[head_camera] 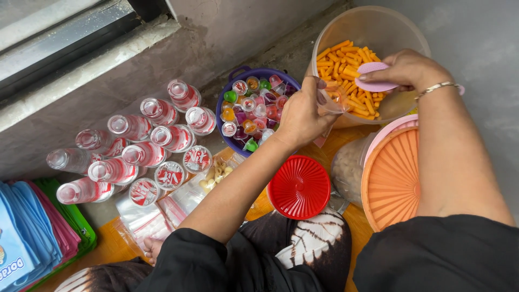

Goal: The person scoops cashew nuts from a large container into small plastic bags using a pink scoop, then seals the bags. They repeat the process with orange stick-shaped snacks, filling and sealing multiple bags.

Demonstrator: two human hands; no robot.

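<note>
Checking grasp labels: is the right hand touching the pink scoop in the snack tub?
Touching. The head view shows the right hand with fingers closed over the pink scoop, no gap, above the orange stick snacks in the clear tub.

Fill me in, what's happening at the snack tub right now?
A person sits on the floor portioning snacks. The right hand dips a pink scoop into a clear tub of orange stick snacks. The left hand holds a small clear bag open at the tub's rim. Nearby are a purple bowl of jelly cups, water bottles, a red lid and an orange lid.
</note>
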